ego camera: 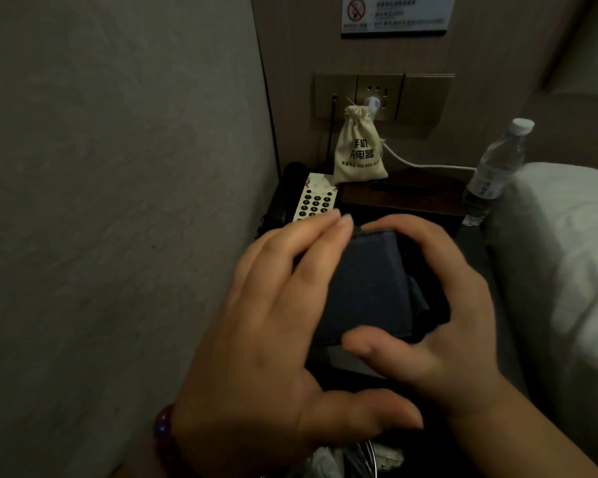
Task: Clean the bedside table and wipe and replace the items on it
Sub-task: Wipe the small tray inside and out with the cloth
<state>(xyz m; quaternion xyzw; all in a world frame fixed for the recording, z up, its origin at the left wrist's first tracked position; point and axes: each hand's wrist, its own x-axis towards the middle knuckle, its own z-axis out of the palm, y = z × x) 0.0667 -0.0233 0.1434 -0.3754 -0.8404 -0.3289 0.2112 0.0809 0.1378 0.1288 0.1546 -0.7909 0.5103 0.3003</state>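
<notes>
A folded dark blue cloth point(366, 288) sits between both my hands over the dark bedside table point(470, 246). My left hand point(273, 326) lies flat with its fingers on the cloth's left side. On the cloth's right side my right hand point(442, 319) curls around it, thumb at the near edge. Behind the hands sits a black telephone with a white keypad point(313, 201). A cream drawstring pouch point(358, 150) stands on a dark wooden tissue box point(401, 198). A clear water bottle point(494, 174) stands at the table's right edge.
A grey wall panel point(118, 201) closes off the left side. A white pillow and bedding point(567, 257) press in from the right. A socket panel point(380, 98) with a white plug and cable is on the back wall. Crumpled items point(356, 457) lie below.
</notes>
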